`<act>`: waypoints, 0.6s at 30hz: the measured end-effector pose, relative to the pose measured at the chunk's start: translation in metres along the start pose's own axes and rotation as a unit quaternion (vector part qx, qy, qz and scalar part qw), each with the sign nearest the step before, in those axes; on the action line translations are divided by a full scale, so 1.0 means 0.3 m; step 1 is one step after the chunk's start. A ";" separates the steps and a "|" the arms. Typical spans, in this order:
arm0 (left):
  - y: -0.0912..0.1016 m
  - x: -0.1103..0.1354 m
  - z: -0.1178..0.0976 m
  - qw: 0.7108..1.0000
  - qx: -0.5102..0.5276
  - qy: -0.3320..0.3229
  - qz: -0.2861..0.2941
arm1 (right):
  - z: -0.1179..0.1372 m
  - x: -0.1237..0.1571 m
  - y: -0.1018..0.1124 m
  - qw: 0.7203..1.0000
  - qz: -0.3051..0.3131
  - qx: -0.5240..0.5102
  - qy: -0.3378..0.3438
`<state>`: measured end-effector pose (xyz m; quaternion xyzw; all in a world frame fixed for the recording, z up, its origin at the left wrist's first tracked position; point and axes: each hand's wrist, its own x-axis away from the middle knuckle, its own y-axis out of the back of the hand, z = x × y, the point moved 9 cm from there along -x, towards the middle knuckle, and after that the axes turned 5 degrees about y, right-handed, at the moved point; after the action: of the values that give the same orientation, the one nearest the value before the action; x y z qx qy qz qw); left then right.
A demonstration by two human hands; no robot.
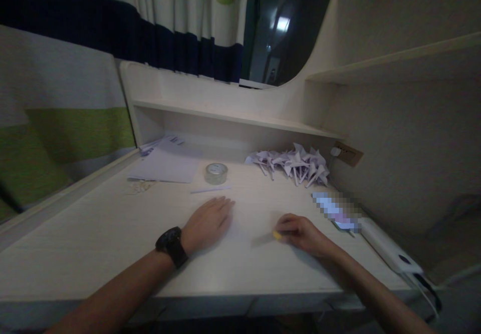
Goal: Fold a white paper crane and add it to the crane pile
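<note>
My left hand point(208, 224), with a black watch point(172, 246) on its wrist, lies flat on the pale desk, fingers stretched out. A white area beside its fingers may be paper, but its edges do not show clearly. My right hand point(300, 233) is closed on a small yellow-handled knife point(277, 235); a blurred grey blade-like part points left, low over the desk. Just beyond my left fingertips lies a thin white paper stick point(211, 190). Behind that sits a roll of clear tape point(216, 173).
White paper sheets point(165, 161) lie at the back left. Several folded paper pinwheels point(296, 163) are heaped at the back right. Along the right side are a phone with a blurred screen point(334, 211) and a white power strip point(391, 246) with cables. A low shelf point(233, 118) runs behind.
</note>
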<state>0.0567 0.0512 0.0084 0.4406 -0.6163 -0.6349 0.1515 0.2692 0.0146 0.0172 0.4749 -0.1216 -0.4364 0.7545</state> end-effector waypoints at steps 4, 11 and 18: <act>0.043 0.006 0.034 0.999 -0.026 -0.003 -0.020 | -0.072 -0.004 0.036 0.999 -0.004 -0.020 -0.047; 0.042 0.008 0.040 0.998 -0.055 0.001 -0.022 | -0.132 -0.011 0.059 0.996 -0.041 0.043 -0.069; 0.029 0.015 0.021 0.999 -0.048 0.012 -0.021 | -0.101 -0.039 0.108 0.984 -0.095 0.129 -0.084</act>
<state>0.0463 0.0503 0.0138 0.4535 -0.5737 -0.6614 0.1666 0.2980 0.0477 0.0308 0.5389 -0.1943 -0.5251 0.6294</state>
